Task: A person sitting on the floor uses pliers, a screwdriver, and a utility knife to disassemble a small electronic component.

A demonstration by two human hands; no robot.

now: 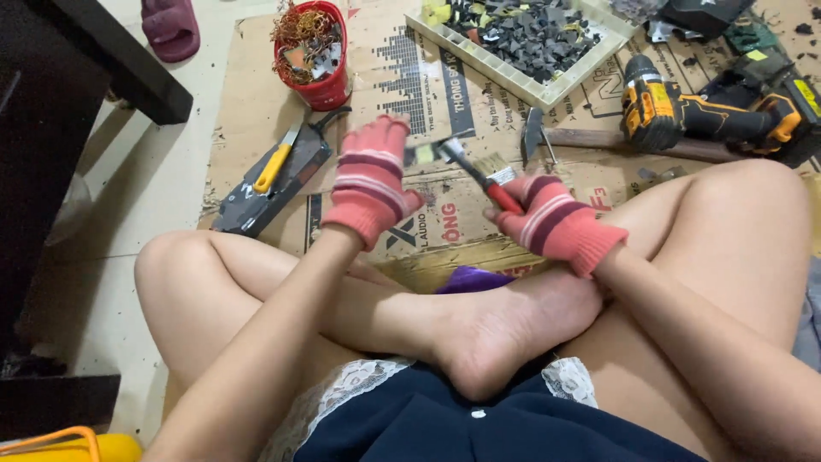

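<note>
Gloved hands meeting over flattened cardboard (256, 94), a small part between them.

Left hand (371, 182) in a pink striped glove is raised, fingers pressed together around a small pale part (425, 154) that is blurred. Right hand (556, 221) grips the red handle of a hammer (472, 171), fingers wrapped tight, its metal head tilted up-left and touching the part, above the crossed legs.

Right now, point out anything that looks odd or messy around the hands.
Dark scraps lie loose on the cardboard beyond the tray, as if spilled. The red bucket bristles with tangled wire above its rim. The left hand holds a small piece against the red-handled tool in the right hand; motion blurs it.
</note>
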